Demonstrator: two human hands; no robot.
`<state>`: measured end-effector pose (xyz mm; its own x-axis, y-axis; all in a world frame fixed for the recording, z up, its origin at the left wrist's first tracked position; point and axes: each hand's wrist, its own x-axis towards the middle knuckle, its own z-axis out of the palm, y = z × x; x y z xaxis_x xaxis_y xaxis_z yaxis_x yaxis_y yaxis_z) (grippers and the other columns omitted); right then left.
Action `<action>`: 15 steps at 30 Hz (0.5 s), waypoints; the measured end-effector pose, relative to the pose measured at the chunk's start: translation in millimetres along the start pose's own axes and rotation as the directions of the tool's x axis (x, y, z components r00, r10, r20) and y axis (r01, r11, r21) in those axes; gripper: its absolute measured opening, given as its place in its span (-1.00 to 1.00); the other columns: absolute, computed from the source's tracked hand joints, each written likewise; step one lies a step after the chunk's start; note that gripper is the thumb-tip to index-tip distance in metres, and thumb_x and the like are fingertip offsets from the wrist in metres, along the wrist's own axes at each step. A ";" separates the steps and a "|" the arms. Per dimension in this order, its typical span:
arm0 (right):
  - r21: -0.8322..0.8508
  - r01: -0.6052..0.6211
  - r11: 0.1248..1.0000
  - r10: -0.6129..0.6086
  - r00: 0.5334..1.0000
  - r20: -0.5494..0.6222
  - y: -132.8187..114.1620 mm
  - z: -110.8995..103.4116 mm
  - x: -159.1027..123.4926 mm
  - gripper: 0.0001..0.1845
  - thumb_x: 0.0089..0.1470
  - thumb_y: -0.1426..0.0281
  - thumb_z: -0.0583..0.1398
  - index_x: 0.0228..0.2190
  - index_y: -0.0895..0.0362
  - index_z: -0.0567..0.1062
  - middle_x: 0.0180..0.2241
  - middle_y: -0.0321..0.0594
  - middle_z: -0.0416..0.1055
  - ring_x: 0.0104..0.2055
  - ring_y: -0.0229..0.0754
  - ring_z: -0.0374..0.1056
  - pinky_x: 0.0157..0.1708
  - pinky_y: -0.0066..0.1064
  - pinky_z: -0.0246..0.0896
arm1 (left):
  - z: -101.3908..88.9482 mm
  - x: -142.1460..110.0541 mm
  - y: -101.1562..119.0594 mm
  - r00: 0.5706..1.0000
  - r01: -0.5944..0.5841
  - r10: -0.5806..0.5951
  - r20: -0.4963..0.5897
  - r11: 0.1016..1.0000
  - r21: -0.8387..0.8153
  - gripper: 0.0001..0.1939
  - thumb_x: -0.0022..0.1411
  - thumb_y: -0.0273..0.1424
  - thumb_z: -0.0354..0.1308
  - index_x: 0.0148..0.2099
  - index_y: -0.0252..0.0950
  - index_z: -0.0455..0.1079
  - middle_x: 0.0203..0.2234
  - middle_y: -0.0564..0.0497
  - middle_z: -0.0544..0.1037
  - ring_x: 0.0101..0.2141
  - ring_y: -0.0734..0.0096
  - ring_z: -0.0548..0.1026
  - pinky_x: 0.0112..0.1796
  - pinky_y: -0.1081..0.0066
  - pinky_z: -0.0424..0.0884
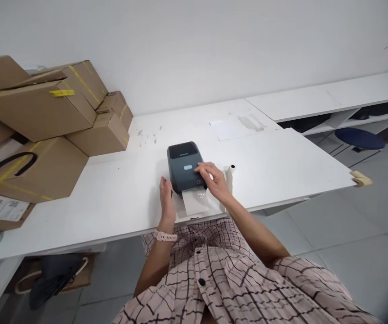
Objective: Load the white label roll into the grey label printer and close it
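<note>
One dark teal label printer sits upright on the white counter, close to its near edge, with a pale label strip lying out from its near side. I see a small light rectangle on its lid. My left hand stands along the near left side of the printer, its grip open, fingers straight and close together; I can't tell how firmly the palm meets the casing. My right hand bends over the right side, fingertips at the lid; whether that grip pinches anything I can't tell from here.

Just right of that hand, a slim white roll trails a loose tail of paper toward the near edge. If my right wrist swings outward, I judge it could catch that tail and drag the roll off. A sideways push by one hand alone could skid the printer, and a hand dropping nearward could crease the strip.

Farther out, a white sheet lies to the far right of the printer, cardboard boxes are stacked at the left, and a tan block caps the right corner. Beyond it stands a blue stool.
</note>
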<state>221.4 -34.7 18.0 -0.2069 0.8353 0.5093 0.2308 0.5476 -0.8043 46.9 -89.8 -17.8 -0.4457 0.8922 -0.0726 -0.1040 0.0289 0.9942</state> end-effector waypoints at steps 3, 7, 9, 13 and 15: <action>0.029 -0.119 0.993 0.121 0.988 -0.098 13.7 12.0 -21.2 -0.61 0.27 0.04 0.10 -0.03 -0.06 0.52 0.04 -0.10 0.46 0.25 0.05 0.27 0.28 0.03 0.14 | 7.1 4.0 11.2 1.000 0.019 -0.019 0.008 1.000 0.021 -0.09 0.22 0.06 0.19 0.47 -0.12 -0.05 0.48 -0.07 -0.07 0.42 0.11 -0.01 0.30 0.25 0.18; 0.166 -0.422 0.891 0.442 0.890 -0.110 26.5 18.3 -24.3 -0.08 0.07 -0.02 0.27 0.34 -0.05 0.10 0.40 -0.06 0.05 0.43 0.10 0.00 0.34 0.06 0.04 | 14.7 5.3 14.1 0.987 0.067 -0.065 0.145 0.998 -0.012 -0.21 0.21 -0.02 0.25 0.38 -0.16 0.15 0.30 -0.17 0.33 0.27 0.03 0.33 0.16 0.17 0.39; 0.267 -0.561 0.784 0.576 0.817 0.026 30.9 20.1 -24.9 0.02 0.06 -0.06 0.25 0.39 -0.02 -0.02 0.41 -0.06 0.03 0.43 0.11 0.00 0.33 0.06 0.09 | 15.8 5.1 11.5 0.983 0.073 -0.065 0.171 0.997 -0.039 -0.29 0.23 -0.04 0.24 0.34 -0.17 0.21 0.22 -0.17 0.43 0.18 0.06 0.43 0.10 0.17 0.44; 0.380 -0.602 0.702 0.608 0.785 0.119 35.0 24.5 -30.0 -0.03 0.12 -0.08 0.19 0.39 0.01 -0.01 0.39 -0.12 0.10 0.39 0.02 0.12 0.32 -0.06 0.15 | 15.9 5.7 3.3 0.991 0.056 -0.048 0.127 0.997 -0.058 -0.29 0.22 -0.07 0.26 0.33 -0.19 0.23 0.21 -0.18 0.44 0.14 0.07 0.46 0.06 0.20 0.46; 0.396 -0.602 0.693 0.620 0.778 0.098 35.7 25.7 -32.6 -0.03 0.09 -0.07 0.23 0.37 0.01 0.03 0.40 -0.13 0.09 0.40 0.03 0.10 0.33 -0.08 0.14 | 15.7 6.1 -1.6 0.994 0.029 -0.023 0.110 0.998 -0.060 -0.28 0.22 -0.07 0.25 0.34 -0.18 0.21 0.22 -0.18 0.43 0.14 0.07 0.46 0.06 0.20 0.47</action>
<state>212.0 -43.7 -35.3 -0.1112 0.9849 -0.1328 -0.0920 -0.1432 -0.9854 58.3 -77.3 -18.6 -0.3427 0.9355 -0.0859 -0.1699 0.0282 0.9851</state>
